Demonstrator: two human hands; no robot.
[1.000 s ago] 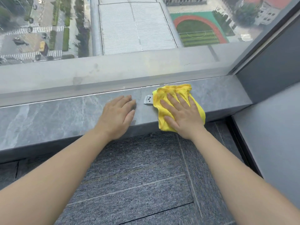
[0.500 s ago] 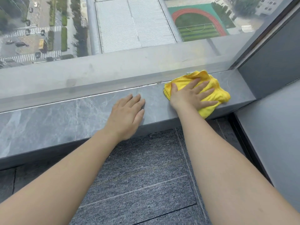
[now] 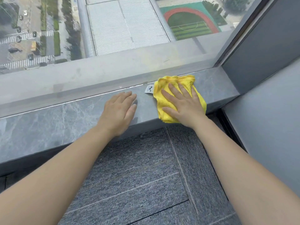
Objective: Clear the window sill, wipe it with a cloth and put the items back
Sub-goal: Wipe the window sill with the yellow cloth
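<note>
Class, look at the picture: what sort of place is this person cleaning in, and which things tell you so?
Probably a room high up in a tall building, perhaps an office: the window looks down on streets, the stone sill runs beneath it, and grey carpet tiles cover the floor.

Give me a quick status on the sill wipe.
Right hand flat on yellow cloth, pressing it to sill. Left hand open, resting on sill. Nothing in the way.

The grey marble window sill (image 3: 48, 124) lies bare leftward of the flat left hand (image 3: 119, 111). To the right, the crumpled yellow cloth (image 3: 164, 101) under the right hand (image 3: 183, 104) stops short of the dark grey side wall (image 3: 259, 51). The window glass (image 3: 113, 30) closes the back.
</note>
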